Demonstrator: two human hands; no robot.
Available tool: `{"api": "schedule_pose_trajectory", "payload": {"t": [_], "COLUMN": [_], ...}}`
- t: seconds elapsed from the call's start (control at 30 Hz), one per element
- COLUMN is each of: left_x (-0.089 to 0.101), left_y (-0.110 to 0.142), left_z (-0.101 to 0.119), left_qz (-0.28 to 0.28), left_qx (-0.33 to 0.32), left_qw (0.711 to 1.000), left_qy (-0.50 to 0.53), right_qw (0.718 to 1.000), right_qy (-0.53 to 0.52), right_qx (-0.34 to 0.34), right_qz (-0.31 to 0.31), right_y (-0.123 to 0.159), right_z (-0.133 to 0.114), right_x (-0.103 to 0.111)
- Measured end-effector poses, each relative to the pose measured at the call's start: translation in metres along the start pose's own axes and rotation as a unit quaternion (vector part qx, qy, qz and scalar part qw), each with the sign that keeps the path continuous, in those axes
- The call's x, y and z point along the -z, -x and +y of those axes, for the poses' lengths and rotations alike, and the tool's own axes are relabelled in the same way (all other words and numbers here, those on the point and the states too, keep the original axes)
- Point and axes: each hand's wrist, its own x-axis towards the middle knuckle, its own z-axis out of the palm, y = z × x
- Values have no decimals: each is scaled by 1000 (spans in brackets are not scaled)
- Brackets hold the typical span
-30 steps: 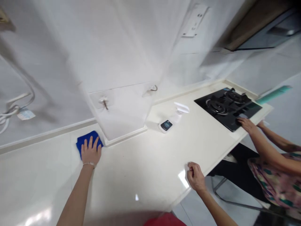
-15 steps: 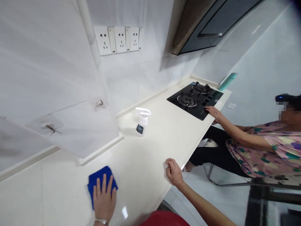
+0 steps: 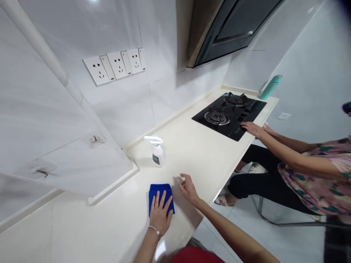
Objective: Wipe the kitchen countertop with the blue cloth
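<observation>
My left hand (image 3: 161, 212) lies flat on a folded blue cloth (image 3: 155, 188), fingers spread and pressing it against the white countertop (image 3: 104, 219). A bracelet circles that wrist. To its right, my right hand (image 3: 189, 189) hovers just over the counter, holding nothing; its fingers are loosely bent and apart. Beyond both hands a white spray bottle (image 3: 157, 155) with a dark label stands upright, touched by neither.
Farther right, a black gas hob (image 3: 230, 115) is set into the counter, with a co-worker's hand (image 3: 251, 128) at its front edge. A teal cylinder (image 3: 271, 87) stands behind. A range hood (image 3: 233, 33) hangs above. Wall sockets (image 3: 117, 65) sit at left.
My left hand has slid the blue cloth rightward along the counter. My right hand has lifted from the counter's edge, moved inward and opened from a loose fist. The view has shifted.
</observation>
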Motion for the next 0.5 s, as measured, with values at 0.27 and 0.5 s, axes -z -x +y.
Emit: {"api": "schedule_pose_trajectory", "payload": {"t": [0.27, 0.5], "left_x": [4, 4], "left_y": [5, 8], "left_z": [4, 3], "left_qz": [-29, -38], "left_qx": [21, 38], "left_qw": [999, 998], "left_qy": [5, 27], "right_qw": [995, 990], "right_qy": [42, 94], "right_qx": [-78, -90], "right_qz": [-54, -57], "right_y": [-108, -142], "right_z": [-41, -43], "right_x": [-80, -101]}}
